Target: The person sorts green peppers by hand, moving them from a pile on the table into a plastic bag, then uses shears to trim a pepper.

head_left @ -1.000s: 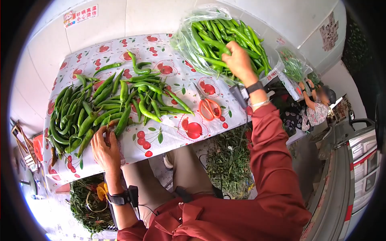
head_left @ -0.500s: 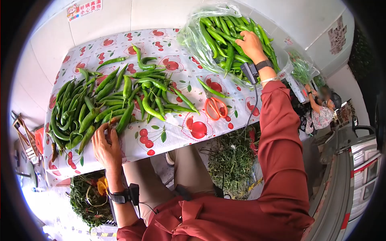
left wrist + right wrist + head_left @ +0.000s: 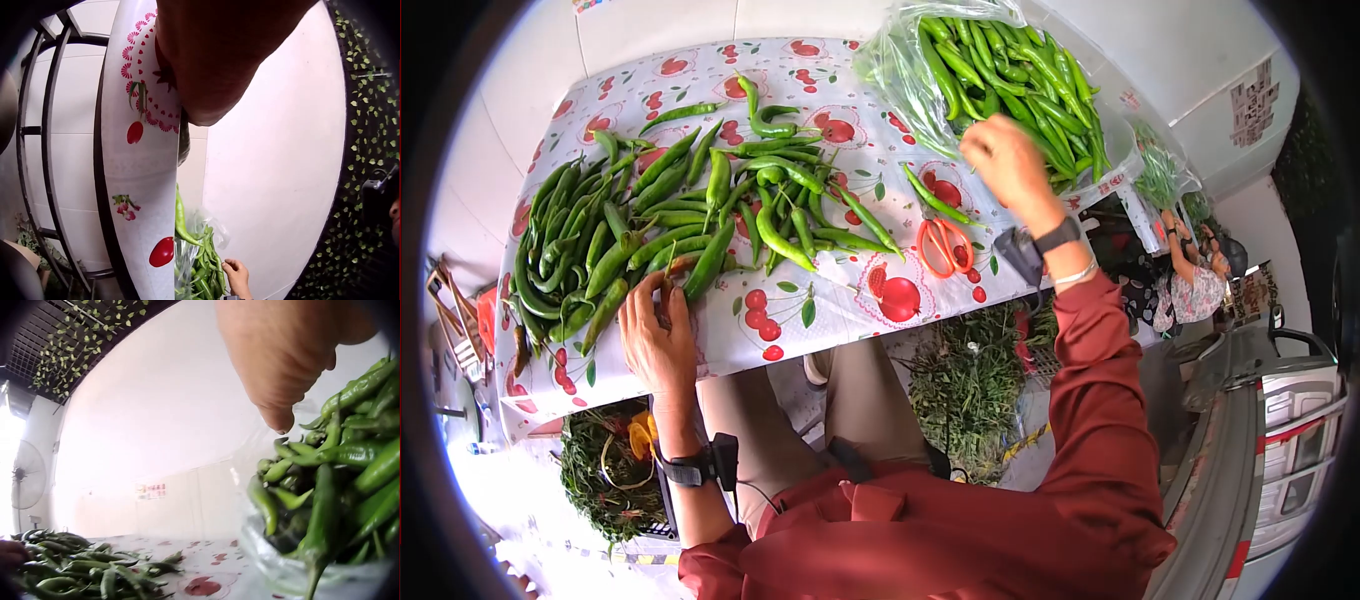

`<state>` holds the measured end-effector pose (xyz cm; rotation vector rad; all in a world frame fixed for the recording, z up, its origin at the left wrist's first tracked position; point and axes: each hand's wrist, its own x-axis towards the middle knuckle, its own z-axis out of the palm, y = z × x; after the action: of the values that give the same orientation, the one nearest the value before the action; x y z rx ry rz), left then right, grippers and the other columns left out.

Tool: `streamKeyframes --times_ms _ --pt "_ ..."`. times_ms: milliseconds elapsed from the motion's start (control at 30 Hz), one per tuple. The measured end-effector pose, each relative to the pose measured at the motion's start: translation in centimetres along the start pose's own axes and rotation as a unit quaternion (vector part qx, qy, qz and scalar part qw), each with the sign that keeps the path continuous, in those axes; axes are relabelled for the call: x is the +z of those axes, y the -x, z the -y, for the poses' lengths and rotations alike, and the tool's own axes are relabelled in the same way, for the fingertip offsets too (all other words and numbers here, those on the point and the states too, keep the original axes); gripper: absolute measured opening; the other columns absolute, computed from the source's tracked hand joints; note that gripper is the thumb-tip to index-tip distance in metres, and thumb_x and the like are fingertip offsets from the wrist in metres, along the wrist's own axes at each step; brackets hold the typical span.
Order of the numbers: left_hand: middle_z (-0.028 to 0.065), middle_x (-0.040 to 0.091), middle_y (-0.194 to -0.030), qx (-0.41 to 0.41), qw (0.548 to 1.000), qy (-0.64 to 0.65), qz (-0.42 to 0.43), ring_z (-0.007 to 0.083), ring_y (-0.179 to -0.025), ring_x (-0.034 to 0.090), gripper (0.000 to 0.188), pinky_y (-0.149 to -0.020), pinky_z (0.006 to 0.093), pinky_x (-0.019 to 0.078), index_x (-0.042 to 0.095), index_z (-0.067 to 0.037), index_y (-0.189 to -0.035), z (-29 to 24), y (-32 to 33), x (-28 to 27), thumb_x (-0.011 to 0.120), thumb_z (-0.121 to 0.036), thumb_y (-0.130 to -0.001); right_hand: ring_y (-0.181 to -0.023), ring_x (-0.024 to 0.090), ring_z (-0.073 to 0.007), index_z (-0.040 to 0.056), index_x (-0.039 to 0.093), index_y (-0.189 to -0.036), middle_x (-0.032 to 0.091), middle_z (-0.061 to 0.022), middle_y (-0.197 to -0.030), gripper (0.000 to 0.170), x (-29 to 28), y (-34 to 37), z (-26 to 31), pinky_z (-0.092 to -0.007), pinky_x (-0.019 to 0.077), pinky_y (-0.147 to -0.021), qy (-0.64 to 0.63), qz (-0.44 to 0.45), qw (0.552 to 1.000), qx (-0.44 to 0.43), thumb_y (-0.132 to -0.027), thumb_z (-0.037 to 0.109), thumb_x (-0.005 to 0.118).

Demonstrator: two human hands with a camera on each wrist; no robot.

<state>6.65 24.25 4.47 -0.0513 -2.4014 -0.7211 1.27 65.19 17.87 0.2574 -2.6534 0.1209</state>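
Observation:
My left hand (image 3: 658,335) rests at the table's front edge, fingers loosely bent, fingertips beside a reddish-brown pepper (image 3: 680,264) at the near side of a heap of green chili peppers (image 3: 615,255). My right hand (image 3: 1008,165), loosely curled with nothing visible in it, hovers at the near edge of a clear plastic bag (image 3: 895,85) full of green peppers (image 3: 1050,95). The right wrist view shows this hand (image 3: 281,369) above the bagged peppers (image 3: 369,456). Beside the orange-handled scissors (image 3: 943,247), one green pepper (image 3: 935,195) lies across the blades.
A fruit-patterned cloth (image 3: 820,310) covers the table, which stands against a pale wall. Leafy greens fill a basket (image 3: 605,480) and lie on the floor (image 3: 960,390) below. Another person (image 3: 1195,280) is at the right, beyond a further bag of greens (image 3: 1155,170).
A pepper has come to lie over the scissors. My right hand has drawn back from among the bagged peppers to the bag's near edge. My left hand stays by the heap.

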Motion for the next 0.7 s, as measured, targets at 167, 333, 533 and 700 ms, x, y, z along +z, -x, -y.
streamKeyframes --times_ms 167,333,533,700 --pt "0.0095 0.062 -0.098 -0.010 1.000 0.004 0.009 0.0258 -0.088 0.057 0.025 -0.078 0.0351 0.0449 0.060 -0.006 -0.107 -0.4 0.0 -0.4 0.057 -0.020 -0.086 -0.080 0.061 -0.0354 0.0061 0.064 -0.077 0.063 -0.0148 -0.085 0.020 4.0 3.8 1.4 -0.0451 0.0470 -0.071 0.053 0.194 0.979 0.043 -0.076 0.026 0.065" --pt "0.0097 0.062 -0.100 -0.010 1.000 0.010 0.005 0.0274 -0.093 0.056 0.025 -0.081 0.0367 0.0442 0.059 -0.006 -0.107 -0.5 -0.1 -0.5 0.057 -0.019 -0.086 -0.080 0.061 -0.0368 0.0044 0.063 -0.077 0.063 -0.0174 -0.083 0.020 5.4 4.1 0.3 -0.0462 0.0462 -0.071 0.064 0.220 0.970 0.081 -0.077 0.024 0.064" --pt "0.0097 0.062 -0.101 -0.012 1.000 0.018 0.009 0.0287 -0.096 0.055 0.025 -0.083 0.0379 0.0433 0.059 -0.005 -0.106 -0.4 -0.1 -0.3 0.057 -0.018 -0.086 -0.075 0.060 -0.0364 0.0042 0.061 -0.075 0.062 -0.0173 -0.078 0.017 3.4 3.4 1.2 -0.0461 0.0454 -0.066 -0.013 0.197 0.976 0.096 -0.075 0.021 0.064" --pt "0.0101 0.061 -0.100 -0.033 0.999 0.030 0.021 0.0299 -0.096 0.055 0.024 -0.085 0.0382 0.0423 0.059 -0.006 -0.106 -0.8 -0.1 -0.5 0.058 -0.018 -0.084 -0.062 0.055 -0.0311 0.0021 0.057 -0.075 0.055 -0.0146 -0.070 0.015 -0.5 0.4 0.5 -0.0394 0.0425 -0.056 0.011 -0.008 1.000 -0.003 -0.071 0.015 0.064"
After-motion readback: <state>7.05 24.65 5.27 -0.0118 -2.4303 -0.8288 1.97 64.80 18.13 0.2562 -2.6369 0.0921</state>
